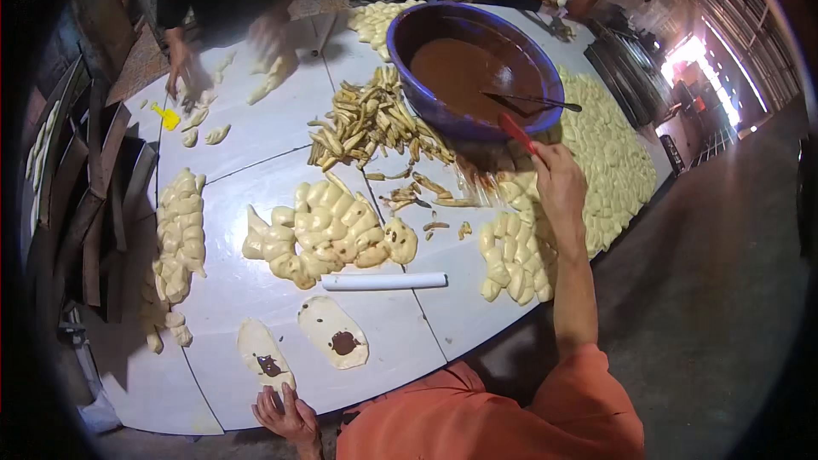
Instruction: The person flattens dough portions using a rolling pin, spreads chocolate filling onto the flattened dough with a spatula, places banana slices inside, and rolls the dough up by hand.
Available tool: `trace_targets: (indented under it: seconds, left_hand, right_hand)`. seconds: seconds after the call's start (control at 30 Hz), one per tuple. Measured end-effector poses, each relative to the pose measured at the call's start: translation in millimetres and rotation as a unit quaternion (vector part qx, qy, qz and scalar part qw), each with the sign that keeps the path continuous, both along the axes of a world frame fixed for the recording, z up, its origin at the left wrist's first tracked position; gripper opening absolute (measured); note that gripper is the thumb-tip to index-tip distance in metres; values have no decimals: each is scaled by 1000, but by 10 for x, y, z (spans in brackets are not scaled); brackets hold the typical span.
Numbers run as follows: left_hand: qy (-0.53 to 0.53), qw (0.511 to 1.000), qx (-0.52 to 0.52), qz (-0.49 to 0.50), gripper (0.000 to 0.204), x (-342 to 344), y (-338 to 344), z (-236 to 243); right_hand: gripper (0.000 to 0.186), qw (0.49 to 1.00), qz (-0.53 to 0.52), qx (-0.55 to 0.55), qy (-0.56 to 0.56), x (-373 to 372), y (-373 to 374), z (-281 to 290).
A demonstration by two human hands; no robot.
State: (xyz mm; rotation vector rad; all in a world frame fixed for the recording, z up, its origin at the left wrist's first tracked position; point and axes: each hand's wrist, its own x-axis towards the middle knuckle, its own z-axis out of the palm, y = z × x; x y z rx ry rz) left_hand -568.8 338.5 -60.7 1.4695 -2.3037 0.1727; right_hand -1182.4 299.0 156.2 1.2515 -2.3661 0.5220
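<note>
The right hand point(561, 183) grips a red spatula point(517, 134) at the five-o'clock rim of a blue bowl point(417, 94) of brown filling point(464, 77), while the left hand point(288, 416), fingers loosely spread, touches the six-o'clock end of a flattened dough piece point(256, 345) on the white desk point(230, 192), another flat round point(326, 319) lying at its two o'clock.

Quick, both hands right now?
Left hand: open, fingers loosely spread at the near end of the smaller flat dough piece.
Right hand: closed, holding the red tool.
</note>
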Motion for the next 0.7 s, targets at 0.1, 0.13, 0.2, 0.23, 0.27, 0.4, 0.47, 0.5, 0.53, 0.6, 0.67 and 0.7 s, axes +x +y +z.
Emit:
trace_targets:
  seconds: [0.1, 0.13, 0.2, 0.23, 0.27, 0.4, 0.47, 0.5, 0.53, 0.6, 0.67, 0.7]
  left_hand:
    - [-13, 1000, -4, 1, 40, -96, -39, 44]
    - [-7, 1000, 2, 0, 42, -85, -27, 92]
    - [-2, 1000, 9, -4, 43, -69, -25, 113]
    - [12, 1000, 10, 4, 44, -58, -5, 88]
    - [31, 999, 12, 8, 45, -87, 10, 50]
    - [-2, 999, 40, -13, 43, -71, 25, 78]
    - [-18, 999, 46, -6, 43, 25, 72, 31]
    - [-33, 998, 52, 1, 43, 93, 114, 6]
    - [-36, 997, 61, 0, 43, 100, 122, 26]
    - [-35, 998, 60, 1, 43, 71, 126, 27]
    - [-31, 997, 64, 0, 44, 3, 141, 50]
    - [-27, 997, 75, 8, 44, -51, 137, 64]
  right_hand:
    - [28, 994, -7, -40, -100, -293, 109, -150]
    - [33, 980, -20, -58, -190, -189, 106, -123]
    - [35, 953, -51, -58, -293, -52, 188, -289]
    - [37, 916, -84, -56, -387, 5, 229, -378]
    - [39, 925, -72, -40, -370, -49, 303, -609]
    - [35, 971, -75, 46, -223, -138, 310, -1152]
    - [30, 991, -70, 97, -61, -66, 224, -1208]
    - [30, 991, -63, 96, -66, 0, 125, -1172]
    - [29, 997, -49, 44, -41, 54, 43, -1103]
    - [30, 997, 23, -59, -47, 98, -175, -1059]
    - [30, 987, 85, -34, -128, 62, -405, -1145]
    - [31, 967, 147, -11, -208, 56, -482, -1183]
